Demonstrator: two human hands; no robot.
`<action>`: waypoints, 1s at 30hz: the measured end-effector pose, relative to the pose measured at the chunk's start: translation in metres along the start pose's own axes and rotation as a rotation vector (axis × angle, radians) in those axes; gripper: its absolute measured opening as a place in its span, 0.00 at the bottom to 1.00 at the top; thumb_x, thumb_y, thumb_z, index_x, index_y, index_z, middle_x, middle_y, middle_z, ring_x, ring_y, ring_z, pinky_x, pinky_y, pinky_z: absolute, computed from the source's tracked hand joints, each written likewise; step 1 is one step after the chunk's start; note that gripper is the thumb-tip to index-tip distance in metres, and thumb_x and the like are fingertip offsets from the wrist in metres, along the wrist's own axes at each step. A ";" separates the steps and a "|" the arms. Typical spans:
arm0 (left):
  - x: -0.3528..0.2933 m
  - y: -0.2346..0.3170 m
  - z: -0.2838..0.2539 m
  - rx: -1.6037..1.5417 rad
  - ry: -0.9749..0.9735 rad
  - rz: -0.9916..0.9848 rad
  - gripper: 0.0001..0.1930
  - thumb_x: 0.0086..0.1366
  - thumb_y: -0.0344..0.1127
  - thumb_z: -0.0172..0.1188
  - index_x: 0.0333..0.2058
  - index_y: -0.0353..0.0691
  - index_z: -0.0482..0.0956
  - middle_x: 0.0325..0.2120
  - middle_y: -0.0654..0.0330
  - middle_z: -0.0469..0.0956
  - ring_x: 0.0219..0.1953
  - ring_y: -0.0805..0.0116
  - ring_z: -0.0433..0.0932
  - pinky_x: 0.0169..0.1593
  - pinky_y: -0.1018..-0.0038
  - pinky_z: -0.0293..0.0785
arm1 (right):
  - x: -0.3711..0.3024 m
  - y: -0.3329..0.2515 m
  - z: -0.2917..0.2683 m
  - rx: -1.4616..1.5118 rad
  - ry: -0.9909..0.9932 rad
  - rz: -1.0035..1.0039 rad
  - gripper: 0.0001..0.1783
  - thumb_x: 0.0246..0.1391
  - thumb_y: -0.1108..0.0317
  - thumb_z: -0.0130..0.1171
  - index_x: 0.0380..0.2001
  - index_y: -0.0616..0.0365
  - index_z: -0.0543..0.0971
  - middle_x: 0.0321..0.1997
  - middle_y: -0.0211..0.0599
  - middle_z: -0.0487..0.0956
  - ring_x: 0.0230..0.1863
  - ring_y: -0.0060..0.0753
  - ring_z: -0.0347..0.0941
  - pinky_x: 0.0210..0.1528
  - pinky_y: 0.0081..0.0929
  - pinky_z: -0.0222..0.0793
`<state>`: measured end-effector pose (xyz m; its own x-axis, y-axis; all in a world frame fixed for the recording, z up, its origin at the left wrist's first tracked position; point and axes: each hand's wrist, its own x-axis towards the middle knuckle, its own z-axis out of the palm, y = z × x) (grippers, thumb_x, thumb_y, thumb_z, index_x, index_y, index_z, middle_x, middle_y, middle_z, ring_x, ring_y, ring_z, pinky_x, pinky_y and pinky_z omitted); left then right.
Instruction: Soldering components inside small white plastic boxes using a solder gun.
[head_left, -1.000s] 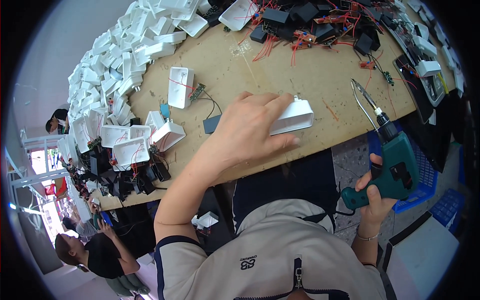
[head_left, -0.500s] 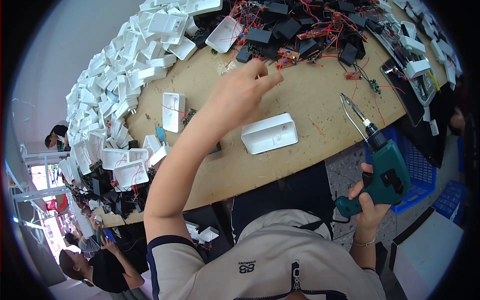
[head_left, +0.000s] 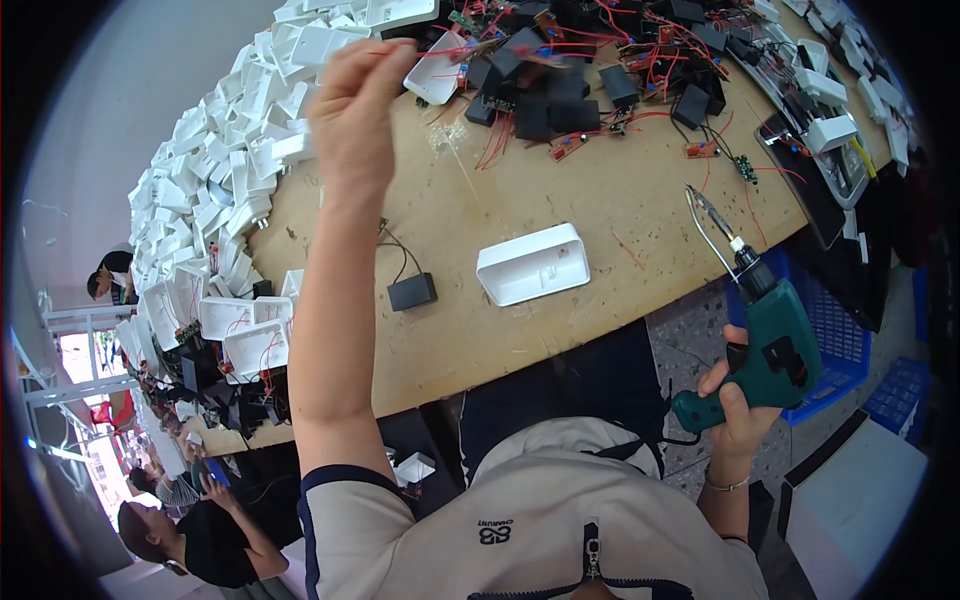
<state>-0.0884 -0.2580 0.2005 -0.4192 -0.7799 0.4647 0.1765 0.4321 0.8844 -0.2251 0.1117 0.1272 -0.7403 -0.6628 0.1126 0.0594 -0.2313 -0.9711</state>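
My left hand is raised at the far left of the table, fingers pinched on a red wire that stretches right into the pile of black boxes and circuit boards. Some of that pile is blurred by motion. With my right hand I grip a green soldering gun at the right table edge, its metal tip and curved feed tube pointing up and away. An open white plastic case lies in front of me. Left of it is a black box with dark wires, partly beside my forearm.
A large heap of white cases fills the far left. More cases and black parts lie at the near left. A dark tray and a small red board are at right. Blue crates stand below. Other people sit at lower left.
My left hand has swung left and away, drawing a red wire out from the pile, where black boxes have shifted. My right hand and the soldering gun have barely moved.
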 end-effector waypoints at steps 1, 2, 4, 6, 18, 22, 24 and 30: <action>-0.001 0.005 -0.008 -0.018 0.081 0.129 0.02 0.55 0.23 0.59 0.29 0.33 0.78 0.35 0.59 0.76 0.37 0.73 0.74 0.43 0.80 0.70 | 0.000 -0.001 0.001 0.000 -0.004 0.004 0.34 0.47 0.70 0.58 0.56 0.68 0.56 0.50 0.56 0.68 0.24 0.23 0.70 0.24 0.20 0.71; -0.003 0.010 -0.015 -0.035 0.162 0.257 0.02 0.56 0.23 0.59 0.30 0.32 0.78 0.35 0.58 0.76 0.37 0.71 0.75 0.44 0.79 0.70 | 0.000 -0.001 0.003 0.002 -0.011 0.007 0.34 0.47 0.70 0.58 0.56 0.68 0.56 0.51 0.56 0.68 0.24 0.23 0.70 0.24 0.20 0.71; -0.010 0.026 -0.027 -0.108 0.229 0.345 0.03 0.57 0.22 0.57 0.31 0.32 0.78 0.36 0.53 0.77 0.35 0.68 0.77 0.44 0.79 0.71 | 0.002 -0.002 0.007 0.005 -0.028 0.015 0.34 0.48 0.69 0.58 0.56 0.68 0.56 0.51 0.56 0.68 0.24 0.23 0.70 0.24 0.20 0.71; -0.024 0.046 -0.037 -0.170 0.284 0.381 0.04 0.58 0.22 0.55 0.33 0.31 0.78 0.33 0.52 0.78 0.32 0.66 0.78 0.40 0.79 0.72 | 0.003 -0.002 0.009 0.014 -0.074 0.009 0.36 0.47 0.69 0.59 0.57 0.68 0.55 0.51 0.57 0.67 0.24 0.23 0.70 0.24 0.20 0.71; -0.140 0.089 -0.050 0.810 0.072 0.371 0.09 0.48 0.18 0.63 0.30 0.34 0.80 0.23 0.62 0.73 0.22 0.78 0.68 0.23 0.84 0.62 | 0.027 0.008 0.064 0.387 -0.293 0.130 0.40 0.49 0.65 0.59 0.60 0.64 0.51 0.56 0.62 0.63 0.31 0.26 0.71 0.24 0.18 0.72; -0.152 0.091 -0.022 0.640 -0.207 0.067 0.05 0.50 0.21 0.58 0.28 0.35 0.75 0.25 0.58 0.72 0.24 0.69 0.72 0.25 0.76 0.67 | 0.036 0.013 0.085 0.437 -0.342 0.221 0.39 0.50 0.65 0.58 0.61 0.61 0.51 0.59 0.60 0.60 0.47 0.39 0.71 0.32 0.23 0.76; -0.161 0.074 -0.005 0.539 -0.313 0.075 0.07 0.51 0.22 0.56 0.31 0.36 0.73 0.25 0.55 0.70 0.24 0.59 0.71 0.26 0.72 0.67 | 0.037 0.016 0.092 0.417 -0.332 0.270 0.39 0.50 0.65 0.58 0.62 0.59 0.51 0.60 0.56 0.59 0.56 0.45 0.66 0.37 0.26 0.76; -0.186 0.045 0.035 0.467 -0.258 -0.062 0.08 0.51 0.22 0.56 0.32 0.36 0.73 0.25 0.55 0.69 0.25 0.56 0.72 0.27 0.67 0.68 | 0.032 0.017 0.094 0.400 -0.287 0.274 0.39 0.51 0.65 0.58 0.62 0.59 0.50 0.60 0.58 0.59 0.55 0.45 0.67 0.38 0.26 0.76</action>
<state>-0.0334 -0.0778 0.1523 -0.6321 -0.6992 0.3340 -0.2459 0.5898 0.7692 -0.1849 0.0192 0.1342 -0.4538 -0.8907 -0.0254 0.5142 -0.2385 -0.8239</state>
